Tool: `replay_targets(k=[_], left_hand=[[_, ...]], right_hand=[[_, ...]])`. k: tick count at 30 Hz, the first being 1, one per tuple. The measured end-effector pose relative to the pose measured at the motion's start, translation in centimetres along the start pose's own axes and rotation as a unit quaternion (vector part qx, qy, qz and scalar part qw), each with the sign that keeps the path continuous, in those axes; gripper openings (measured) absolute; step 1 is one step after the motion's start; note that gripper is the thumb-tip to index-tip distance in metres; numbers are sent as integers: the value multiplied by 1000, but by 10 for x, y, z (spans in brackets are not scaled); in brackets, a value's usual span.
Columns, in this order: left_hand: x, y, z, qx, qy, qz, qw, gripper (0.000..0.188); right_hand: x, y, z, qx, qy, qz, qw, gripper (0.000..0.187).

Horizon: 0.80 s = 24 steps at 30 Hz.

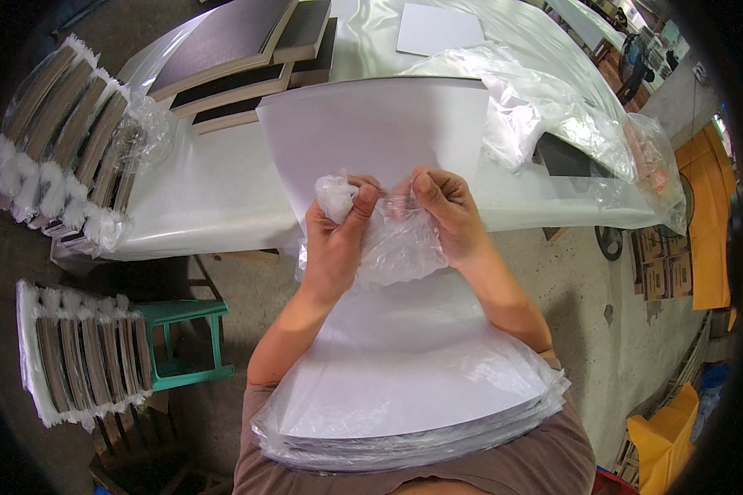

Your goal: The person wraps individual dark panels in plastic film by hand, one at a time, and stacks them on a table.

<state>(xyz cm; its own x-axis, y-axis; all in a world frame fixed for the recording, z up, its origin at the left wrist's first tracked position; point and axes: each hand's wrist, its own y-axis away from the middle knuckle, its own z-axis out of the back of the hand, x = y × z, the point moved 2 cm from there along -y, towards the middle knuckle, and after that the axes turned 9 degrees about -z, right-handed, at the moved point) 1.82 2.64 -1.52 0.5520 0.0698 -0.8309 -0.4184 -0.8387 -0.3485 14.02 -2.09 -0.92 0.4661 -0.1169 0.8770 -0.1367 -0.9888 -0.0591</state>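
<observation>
My left hand (pixel 335 235) and my right hand (pixel 452 216) are both closed, pinching the gathered edge of a clear plastic bag (pixel 400 252) between thumbs and fingers. A crumpled tuft of the film sticks up beside my left thumb. Beneath the hands, a stack of white sheets (pixel 413 371) in clear plastic reaches down to my lap, its layered edges facing me. Just beyond my fingers, a large white sheet or board (pixel 380 132) extends over the table's near edge. Whether it joins the stack below is hidden by the hands and bag.
Dark-covered boards (pixel 223 49) are piled at the table's far left. Plastic-wrapped bundles (pixel 66 132) stand on its left end. More bundles (pixel 95 355) rest on a green stool (pixel 186 330). Crumpled plastic film (pixel 545 115) and a dark board (pixel 574 157) lie right on the white-covered table (pixel 198 198).
</observation>
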Motion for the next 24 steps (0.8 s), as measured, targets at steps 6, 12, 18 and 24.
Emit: replay_targets(k=[6, 12, 18, 24], left_hand=[[-7, 4, -5, 24, 77, 109, 991, 18], [-23, 26, 14, 579, -34, 161, 799, 33], [-46, 18, 72, 213, 33, -34, 976, 36], [-64, -1, 60, 190, 13, -30, 981, 45]], right_hand=[[8, 7, -4, -16, -105, -105, 989, 24], [56, 2, 50, -217, -91, -70, 969, 31], [69, 13, 83, -258, -68, -33, 963, 45], [12, 36, 54, 71, 30, -162, 984, 45]])
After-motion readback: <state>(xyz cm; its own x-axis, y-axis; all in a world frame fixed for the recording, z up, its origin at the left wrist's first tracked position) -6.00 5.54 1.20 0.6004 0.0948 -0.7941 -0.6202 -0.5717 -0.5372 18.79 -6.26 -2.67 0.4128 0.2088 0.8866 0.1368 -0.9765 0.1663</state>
